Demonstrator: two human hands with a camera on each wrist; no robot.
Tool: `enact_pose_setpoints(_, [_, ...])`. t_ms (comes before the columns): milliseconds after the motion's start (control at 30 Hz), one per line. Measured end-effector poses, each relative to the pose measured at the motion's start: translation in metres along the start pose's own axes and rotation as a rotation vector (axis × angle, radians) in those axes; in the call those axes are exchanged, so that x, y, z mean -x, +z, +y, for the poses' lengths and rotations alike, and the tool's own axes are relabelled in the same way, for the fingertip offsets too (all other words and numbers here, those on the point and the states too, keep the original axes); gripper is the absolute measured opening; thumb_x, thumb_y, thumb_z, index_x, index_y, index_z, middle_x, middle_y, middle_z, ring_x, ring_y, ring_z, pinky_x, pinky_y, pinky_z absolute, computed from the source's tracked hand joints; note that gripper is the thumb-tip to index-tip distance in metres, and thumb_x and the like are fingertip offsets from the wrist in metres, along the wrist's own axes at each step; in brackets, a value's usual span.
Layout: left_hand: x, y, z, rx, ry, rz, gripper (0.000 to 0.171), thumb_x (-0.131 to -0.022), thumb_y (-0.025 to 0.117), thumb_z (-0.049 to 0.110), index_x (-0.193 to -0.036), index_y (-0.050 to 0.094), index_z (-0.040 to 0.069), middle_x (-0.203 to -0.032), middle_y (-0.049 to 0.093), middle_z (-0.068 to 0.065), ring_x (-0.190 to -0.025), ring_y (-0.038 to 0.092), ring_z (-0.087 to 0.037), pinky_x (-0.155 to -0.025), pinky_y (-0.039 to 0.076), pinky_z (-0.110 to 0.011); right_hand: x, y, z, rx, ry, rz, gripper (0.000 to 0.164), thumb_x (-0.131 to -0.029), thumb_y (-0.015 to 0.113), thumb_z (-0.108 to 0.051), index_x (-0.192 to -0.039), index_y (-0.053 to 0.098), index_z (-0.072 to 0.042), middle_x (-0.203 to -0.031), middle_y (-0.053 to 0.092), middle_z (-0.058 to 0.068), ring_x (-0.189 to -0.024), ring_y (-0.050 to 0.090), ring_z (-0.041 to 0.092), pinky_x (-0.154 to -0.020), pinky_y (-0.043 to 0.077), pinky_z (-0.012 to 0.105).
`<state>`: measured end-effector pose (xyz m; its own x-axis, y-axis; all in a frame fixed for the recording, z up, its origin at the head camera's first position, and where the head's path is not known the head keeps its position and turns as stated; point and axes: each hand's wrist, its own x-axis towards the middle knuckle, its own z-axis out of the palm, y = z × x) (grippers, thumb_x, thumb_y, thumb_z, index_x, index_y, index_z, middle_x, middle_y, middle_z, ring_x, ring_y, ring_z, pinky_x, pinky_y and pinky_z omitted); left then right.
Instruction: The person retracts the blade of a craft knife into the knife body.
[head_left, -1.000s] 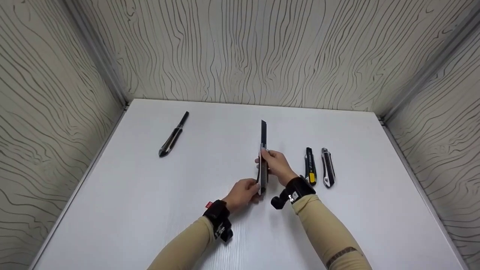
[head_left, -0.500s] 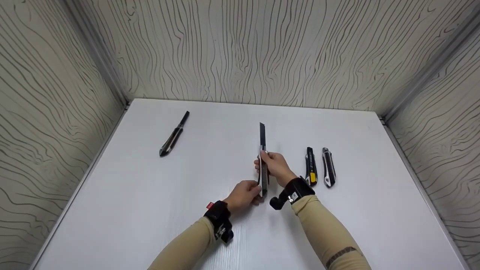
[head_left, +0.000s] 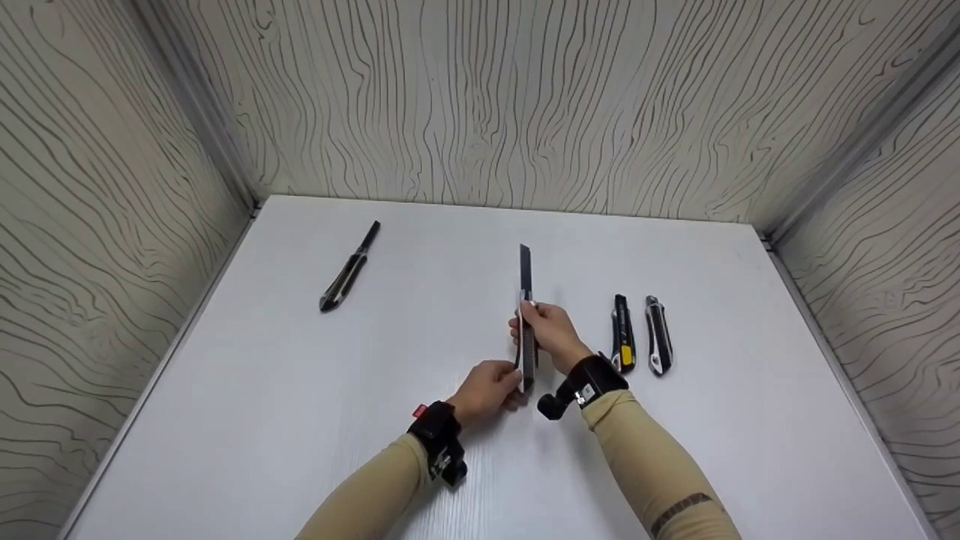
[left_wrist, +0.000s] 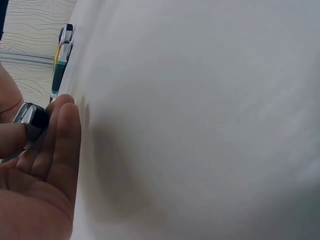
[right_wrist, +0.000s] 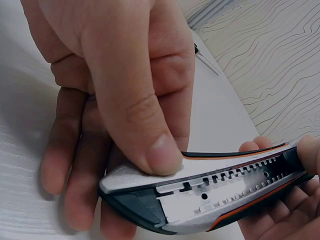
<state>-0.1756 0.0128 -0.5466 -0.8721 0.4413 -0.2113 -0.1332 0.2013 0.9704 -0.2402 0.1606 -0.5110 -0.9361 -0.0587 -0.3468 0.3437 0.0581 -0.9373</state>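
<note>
**Handling one utility knife (head_left: 527, 352), both hands clamped on, blade (head_left: 526, 270) probably the fragile bit**

Right hand (head_left: 553, 330) is gripping the front of the handle, thumb on top, fingertips showing round the other side. Left hand (head_left: 486, 390) is pinching the tail, thumb pressing on the silver flank near the dark end cap (right_wrist: 135, 205). So the knife is lying between both hands, pointing away from the person, blade sticking out well past the right thumb. It's looking lifted off the table (head_left: 285, 435), but I'm not certain about the gap.

Handling, my judgement: I'm expecting modest weight and a stiff handle with no real flex. Smooth silver flanks are probably being slippery; the dark, orange-edged strips are likely giving more bite. The thin blade is probably risking a snap under side load. I'm recommending a hold on the handle behind the blade, tail as second point, no fingers ahead of the handle.

Others: yellow-marked knife (head_left: 622, 337) and silver-and-black knife (head_left: 658, 337) are lying side by side, right of the right hand. A fourth knife (head_left: 346, 279) is lying well beyond the left hand, off to its left.
</note>
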Motion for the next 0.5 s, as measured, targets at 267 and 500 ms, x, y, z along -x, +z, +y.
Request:
enact_pose_setpoints(267, [-0.0005, 0.0005, -0.0007, 0.004, -0.016, 0.000, 0.025, -0.101, 0.048, 0.013, -0.101, 0.066, -0.005, -0.089, 0.071, -0.022, -0.072, 0.066, -0.017, -0.068, 0.060, -0.033, -0.0001, 0.0007, -0.0002, 0.000, 0.003, -0.009, 0.034, -0.103, 0.048, -0.023, -0.115, 0.056, 0.008, -0.086, 0.067, 0.005, -0.074, 0.065, 0.012, -0.071, 0.057, 0.026])
enact_pose_setpoints(500, [0.0013, 0.0016, 0.0022, -0.009, 0.011, 0.010, 0.025, -0.102, 0.046, 0.011, -0.105, 0.064, -0.007, -0.093, 0.070, -0.027, -0.080, 0.070, -0.035, -0.070, 0.060, -0.041, 0.0010, 0.0002, -0.0008, -0.014, 0.001, -0.027, 0.032, -0.103, 0.048, -0.019, -0.119, 0.053, 0.009, -0.091, 0.066, 0.006, -0.077, 0.064, 0.011, -0.074, 0.056, 0.025])
